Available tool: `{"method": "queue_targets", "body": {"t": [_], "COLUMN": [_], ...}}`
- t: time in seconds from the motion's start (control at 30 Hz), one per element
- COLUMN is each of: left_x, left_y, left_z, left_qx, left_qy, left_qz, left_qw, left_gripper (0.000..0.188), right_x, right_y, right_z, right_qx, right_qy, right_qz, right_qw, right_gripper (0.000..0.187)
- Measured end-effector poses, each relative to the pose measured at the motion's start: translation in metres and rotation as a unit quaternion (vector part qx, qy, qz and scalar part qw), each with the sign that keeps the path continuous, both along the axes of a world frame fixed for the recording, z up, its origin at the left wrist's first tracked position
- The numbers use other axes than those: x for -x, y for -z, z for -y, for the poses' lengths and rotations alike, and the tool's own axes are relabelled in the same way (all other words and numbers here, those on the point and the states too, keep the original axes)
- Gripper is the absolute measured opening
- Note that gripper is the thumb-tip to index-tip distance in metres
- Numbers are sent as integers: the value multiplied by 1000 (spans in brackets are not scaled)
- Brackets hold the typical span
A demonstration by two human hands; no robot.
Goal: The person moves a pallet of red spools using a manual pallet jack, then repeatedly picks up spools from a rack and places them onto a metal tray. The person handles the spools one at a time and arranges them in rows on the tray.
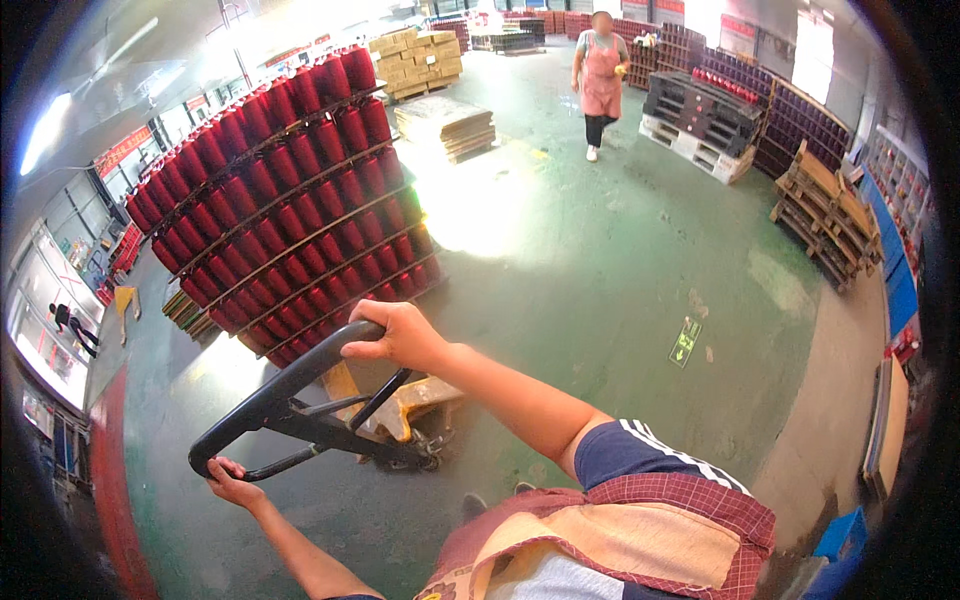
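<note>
The handle [283,388] is black, pallet truck [412,400] yellow, cylinders [288,208] dark red, floor [590,270] green, apron [690,494] maroon-checked.

Bright; glare bleaches part of the floor [560,250]; fisheye bends edges, corners black

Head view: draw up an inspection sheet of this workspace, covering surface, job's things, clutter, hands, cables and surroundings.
Surface: green floor with bright glare patches and a floor sign.
Job's things: yellow pallet truck with black handle; tiered red cylinders beyond. Whether the forks are underneath: cannot tell.
Clutter: wooden pallets piled at right.
Hands: left hand grips the handle's lower-left end; right hand its upper-right end.
Cables: nothing seen.
Surroundings: person in pink apron ahead; stacked cartons in the background.
</note>
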State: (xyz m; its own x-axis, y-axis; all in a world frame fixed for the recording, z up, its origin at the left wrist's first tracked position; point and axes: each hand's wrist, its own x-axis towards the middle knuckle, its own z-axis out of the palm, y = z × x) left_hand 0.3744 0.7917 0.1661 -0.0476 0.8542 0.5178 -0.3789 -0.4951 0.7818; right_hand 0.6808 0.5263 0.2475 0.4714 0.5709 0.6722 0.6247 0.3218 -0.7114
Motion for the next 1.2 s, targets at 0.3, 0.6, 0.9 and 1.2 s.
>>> {"method": "queue_targets", "body": {"t": [0.3, 0.6, 0.9, 1.2], "left_x": [9, 3, -11, 0], "left_y": [-1, -10, -19, 4], "left_z": [-7, -21, -5, -31], "left_qx": [35, 29, 4, 33], "left_qy": [-5, -15, -46, -91], "left_qz": [-15, -5, -8, 55], "left_qw": [999, 999, 999, 994], "left_gripper": [31, 33, 41, 37], "right_x": [10, 6, -1, -1], "right_y": [4, 3, 6, 6], "right_z": [-4, -21, -26, -25], "right_qx": [15, 15, -45, -33], "right_qy": [13, 11, 1, 37], "right_qz": [-9, -30, -15, -39], "right_qw": [1000, 999, 999, 998], "right_gripper": [39, 39, 42, 36]}}
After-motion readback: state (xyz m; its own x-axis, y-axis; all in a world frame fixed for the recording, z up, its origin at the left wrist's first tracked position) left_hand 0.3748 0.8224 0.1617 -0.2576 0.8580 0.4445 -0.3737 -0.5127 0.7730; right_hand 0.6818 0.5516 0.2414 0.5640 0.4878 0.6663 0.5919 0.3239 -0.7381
